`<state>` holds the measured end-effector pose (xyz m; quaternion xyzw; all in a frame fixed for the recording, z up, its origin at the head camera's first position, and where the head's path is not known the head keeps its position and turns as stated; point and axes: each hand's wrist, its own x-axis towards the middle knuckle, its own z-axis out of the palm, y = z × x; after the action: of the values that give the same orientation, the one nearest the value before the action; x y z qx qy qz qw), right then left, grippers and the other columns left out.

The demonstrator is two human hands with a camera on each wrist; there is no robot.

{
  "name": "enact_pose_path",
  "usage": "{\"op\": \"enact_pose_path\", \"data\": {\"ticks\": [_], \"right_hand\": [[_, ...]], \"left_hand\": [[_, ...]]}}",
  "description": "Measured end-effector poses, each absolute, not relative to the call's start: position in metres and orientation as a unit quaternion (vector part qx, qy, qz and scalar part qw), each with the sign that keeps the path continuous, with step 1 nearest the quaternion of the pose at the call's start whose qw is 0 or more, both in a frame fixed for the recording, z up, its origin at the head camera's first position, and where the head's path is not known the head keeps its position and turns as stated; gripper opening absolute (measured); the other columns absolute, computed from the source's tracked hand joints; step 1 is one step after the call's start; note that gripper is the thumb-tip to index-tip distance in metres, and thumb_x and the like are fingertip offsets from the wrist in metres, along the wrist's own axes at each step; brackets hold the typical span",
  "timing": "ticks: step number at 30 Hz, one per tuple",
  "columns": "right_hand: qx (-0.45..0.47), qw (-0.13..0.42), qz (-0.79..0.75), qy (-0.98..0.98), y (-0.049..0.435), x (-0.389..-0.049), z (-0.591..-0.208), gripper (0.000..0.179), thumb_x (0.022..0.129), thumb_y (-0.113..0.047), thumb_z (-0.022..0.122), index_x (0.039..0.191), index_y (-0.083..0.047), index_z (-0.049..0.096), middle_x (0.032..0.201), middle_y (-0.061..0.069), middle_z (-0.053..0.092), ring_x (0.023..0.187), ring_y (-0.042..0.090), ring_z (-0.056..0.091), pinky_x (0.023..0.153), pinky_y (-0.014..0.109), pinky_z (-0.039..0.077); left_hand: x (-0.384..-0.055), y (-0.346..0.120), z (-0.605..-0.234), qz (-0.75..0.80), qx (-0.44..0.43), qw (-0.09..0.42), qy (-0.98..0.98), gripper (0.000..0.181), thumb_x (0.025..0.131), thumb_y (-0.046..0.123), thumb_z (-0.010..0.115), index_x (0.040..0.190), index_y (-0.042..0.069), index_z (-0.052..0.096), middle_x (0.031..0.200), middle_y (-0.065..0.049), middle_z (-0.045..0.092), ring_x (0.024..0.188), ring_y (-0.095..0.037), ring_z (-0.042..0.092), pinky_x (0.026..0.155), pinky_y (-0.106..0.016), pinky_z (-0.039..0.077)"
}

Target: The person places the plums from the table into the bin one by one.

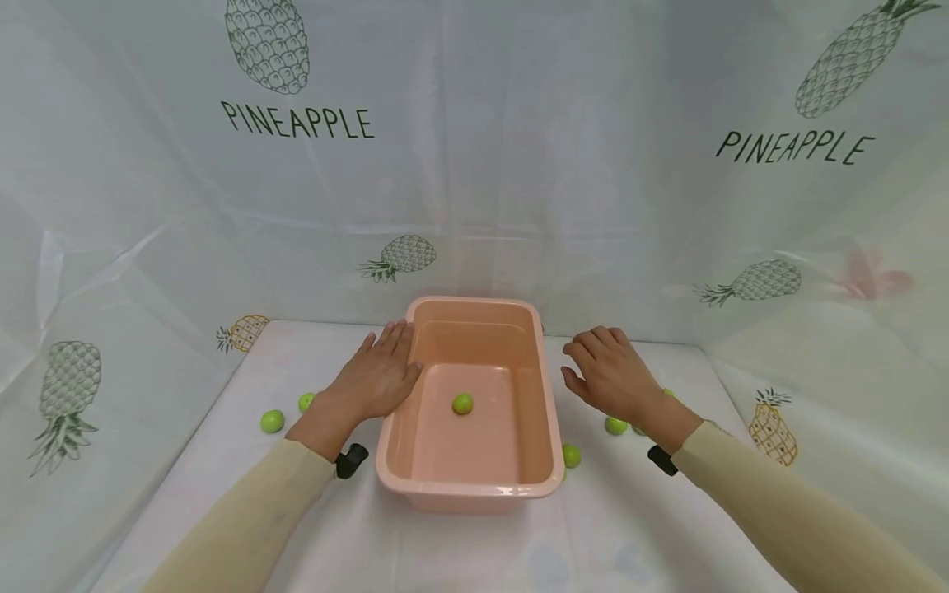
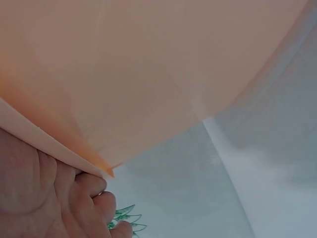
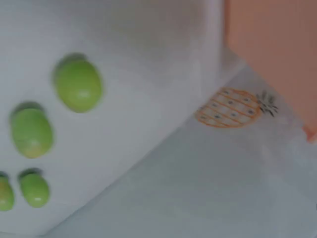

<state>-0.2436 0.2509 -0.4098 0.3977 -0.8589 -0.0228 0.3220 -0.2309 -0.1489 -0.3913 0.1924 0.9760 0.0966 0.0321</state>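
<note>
White table [image 1: 460, 552]; left grip [image 1: 376, 375] touches basin [image 1: 474, 489]; green fruit [image 1: 463, 403] inside.

Head view faces forward-down; wrist views, nearer, share its tub [image 1: 474, 449].

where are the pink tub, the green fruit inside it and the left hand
Pink tub [image 1: 467, 453]: head view, on its bare floor
Green fruit [image 1: 463, 403]: head view, on its middle
Left hand [image 1: 378, 375]: head view, on its back
</note>
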Motion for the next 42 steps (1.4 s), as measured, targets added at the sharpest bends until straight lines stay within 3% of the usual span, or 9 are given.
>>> {"op": "enact_pose_path", "data": {"ticks": [8,16,26,33,42], "right_hand": [[0.455,0.234,-0.123,-0.85,0.274,-0.216,-0.451,0.037,0.086,-0.033,0.08,0.111,-0.011,0.064,0.105,0.004,0.066,0.1,0.026,0.061,0.091,0.044,0.055],[0.5,0.184,-0.145,-0.834,0.285,-0.2,-0.492,0.046,0.086,-0.039,0.08,0.121,-0.015,0.062,0.112,0.001,0.064,0.106,0.023,0.059,0.097,0.045,0.054],[0.521,0.188,-0.147,-0.82,0.285,-0.201,-0.502,0.049,0.085,-0.035,0.081,0.124,-0.016,0.061,0.115,-0.001,0.065,0.108,0.022,0.059,0.098,0.043,0.052],[0.519,0.187,-0.132,-0.823,0.286,-0.201,-0.51,0.042,0.086,-0.031,0.083,0.118,-0.017,0.062,0.111,0.0,0.066,0.105,0.022,0.06,0.096,0.043,0.053],[0.462,0.207,-0.147,-0.85,0.3,-0.215,-0.503,0.041,0.084,-0.038,0.081,0.107,-0.012,0.059,0.102,0.003,0.062,0.1,0.027,0.059,0.097,0.047,0.053]], "left_hand": [[-0.232,-0.148,-0.389,0.105,0.188,0.042,0.976,0.071,0.114,0.036,0.035,0.166,-0.007,0.012,0.175,-0.025,0.011,0.163,-0.041,0.01,0.131,-0.06,0.013],[-0.232,-0.148,-0.387,0.105,0.187,0.042,0.976,0.072,0.114,0.037,0.036,0.166,-0.007,0.011,0.175,-0.025,0.011,0.163,-0.041,0.01,0.131,-0.06,0.014],[-0.232,-0.148,-0.386,0.112,0.188,0.043,0.975,0.072,0.114,0.036,0.036,0.166,-0.008,0.011,0.175,-0.026,0.01,0.163,-0.042,0.01,0.131,-0.06,0.014],[-0.232,-0.148,-0.386,0.113,0.191,0.043,0.974,0.072,0.114,0.037,0.035,0.166,-0.008,0.01,0.175,-0.025,0.01,0.163,-0.041,0.01,0.131,-0.06,0.015],[-0.23,-0.148,-0.387,0.118,0.188,0.04,0.974,0.073,0.113,0.036,0.038,0.165,-0.008,0.012,0.175,-0.025,0.011,0.163,-0.041,0.011,0.131,-0.06,0.015]]}}
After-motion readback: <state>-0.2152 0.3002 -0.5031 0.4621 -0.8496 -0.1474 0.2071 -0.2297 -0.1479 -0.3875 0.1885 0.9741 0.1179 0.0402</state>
